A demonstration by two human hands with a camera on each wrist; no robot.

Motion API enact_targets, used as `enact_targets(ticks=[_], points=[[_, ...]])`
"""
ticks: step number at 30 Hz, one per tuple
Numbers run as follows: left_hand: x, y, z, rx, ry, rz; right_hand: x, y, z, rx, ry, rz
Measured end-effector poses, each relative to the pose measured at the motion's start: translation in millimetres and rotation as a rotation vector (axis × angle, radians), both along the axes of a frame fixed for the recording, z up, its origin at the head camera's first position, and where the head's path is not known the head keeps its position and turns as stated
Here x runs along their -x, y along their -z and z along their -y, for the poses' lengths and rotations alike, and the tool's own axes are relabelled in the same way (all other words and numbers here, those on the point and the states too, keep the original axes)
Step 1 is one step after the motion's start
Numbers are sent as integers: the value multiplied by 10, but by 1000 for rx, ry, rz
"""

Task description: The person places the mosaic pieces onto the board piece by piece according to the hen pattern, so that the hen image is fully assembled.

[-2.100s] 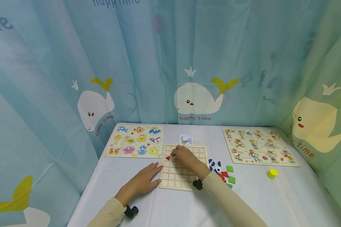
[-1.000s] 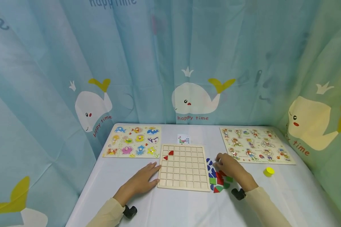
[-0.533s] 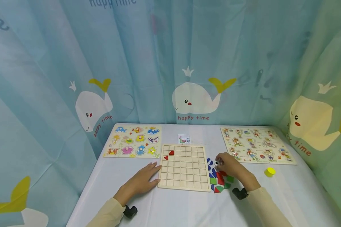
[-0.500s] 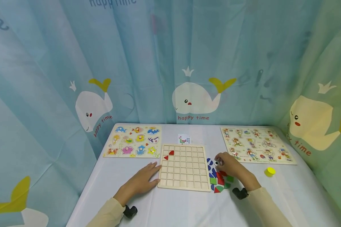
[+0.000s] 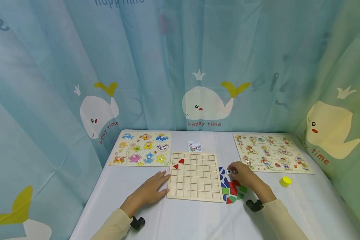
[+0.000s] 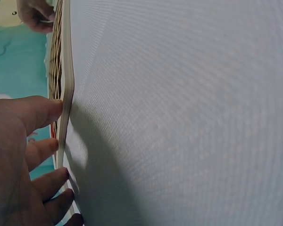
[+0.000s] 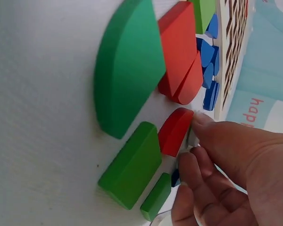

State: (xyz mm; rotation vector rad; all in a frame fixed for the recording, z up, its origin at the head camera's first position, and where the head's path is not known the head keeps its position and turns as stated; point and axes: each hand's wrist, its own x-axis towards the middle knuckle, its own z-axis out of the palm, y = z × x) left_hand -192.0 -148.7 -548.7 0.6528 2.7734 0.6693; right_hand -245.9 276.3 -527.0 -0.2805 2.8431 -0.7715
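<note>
My left hand (image 5: 149,189) lies on the table with its fingertips along the left edge of a wooden grid board (image 5: 194,177). Two red pieces, a quarter round (image 5: 181,161) and a triangle (image 5: 175,166), sit in upper-left cells of the board. To the right of it, my right hand (image 5: 243,174) pinches a small white disc (image 5: 228,172) with a black dot, between thumb and fingertips. Loose flat pieces lie around that hand: blue half rounds (image 5: 221,177), red ones (image 7: 176,132) and green ones (image 7: 132,165). The fingers partly hide the disc in the right wrist view.
A picture card (image 5: 194,147) lies behind the board. Two knobbed picture puzzles stand at the back, sea animals (image 5: 141,153) on the left and children (image 5: 271,158) on the right. A yellow cylinder (image 5: 285,181) is at the right. A whale-print curtain (image 5: 156,100) encloses the table.
My right hand has left the board, where the red quarter round now shows, and moved right to the loose pieces. It now holds the white disc. The left hand has stayed put.
</note>
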Motion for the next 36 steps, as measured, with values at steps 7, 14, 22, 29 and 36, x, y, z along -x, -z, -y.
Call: enact_targets(ticks=[7,14,22,29,36], points=[[12,8,1,2,0,10,19,-104,132,35,20,-87],[21,36,-1,8,-2,9,101,-140,379,67,-7,-167],[6,22,-1,4,-13,17,178,-133,861,111,-46,-134],[10,32,-1,5,-6,13,249,16,1352,129,-104,-157],[19,41,9,5,-1,0,266,78,1736,97,-184,-202]])
